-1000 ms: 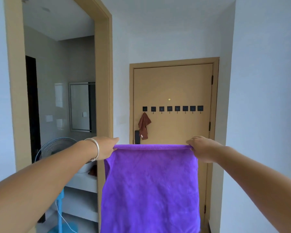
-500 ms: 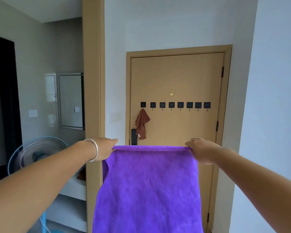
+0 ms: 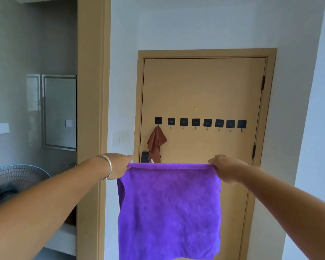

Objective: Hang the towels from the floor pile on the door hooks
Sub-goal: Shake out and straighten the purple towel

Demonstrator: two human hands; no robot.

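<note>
Purple microfibre is stretched out flat in front of the camera: the purple towel (image 3: 169,211) is held up by its top edge, one upper corner pinched in the left hand (image 3: 118,166) and the other in the right hand (image 3: 225,168), with the rest of the cloth hanging straight down. A silver bangle (image 3: 108,168) is worn on the left wrist. Behind the towel, a tan door (image 3: 203,85) is seen, closed, with a row of black hooks (image 3: 200,122) fixed across it. A brown towel (image 3: 156,145) is hung from the leftmost hook. A fan (image 3: 11,182) is partly seen at the lower left, through a doorway.
</note>
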